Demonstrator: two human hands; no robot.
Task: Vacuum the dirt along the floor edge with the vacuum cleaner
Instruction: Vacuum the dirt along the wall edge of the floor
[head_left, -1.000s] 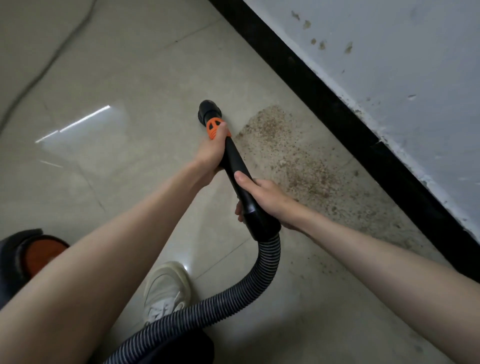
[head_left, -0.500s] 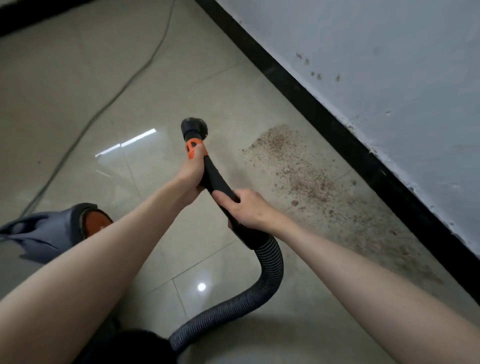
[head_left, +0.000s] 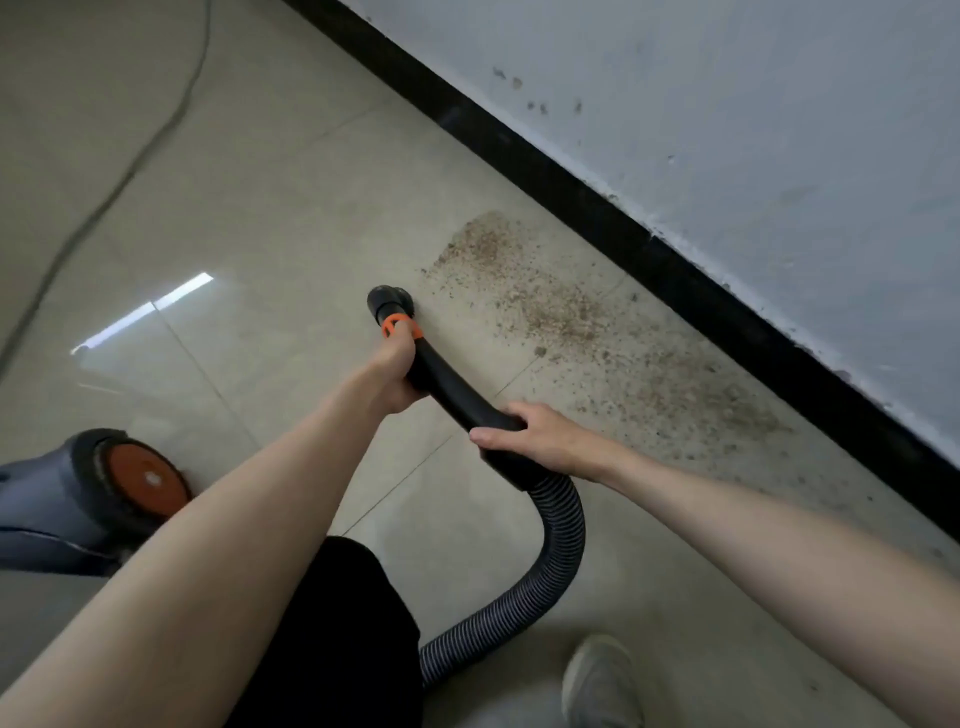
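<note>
Left hand (head_left: 397, 371) grips the black wand (head_left: 452, 387) just below its orange collar (head_left: 399, 326), fingers wrapped round it. Right hand (head_left: 530, 439) grips the wand's lower end, thumb laid along the top, just above the ribbed hose (head_left: 558, 545). Nozzle (head_left: 389, 301) sits at the floor, just beside the left edge of the brown dirt patch (head_left: 561, 322) lying along the black skirting (head_left: 623, 234). Vacuum cleaner body (head_left: 104, 493), orange-hubbed wheel showing, at the floor's left edge. 1 grey shoe (head_left: 602, 680) near the bottom edge
</note>
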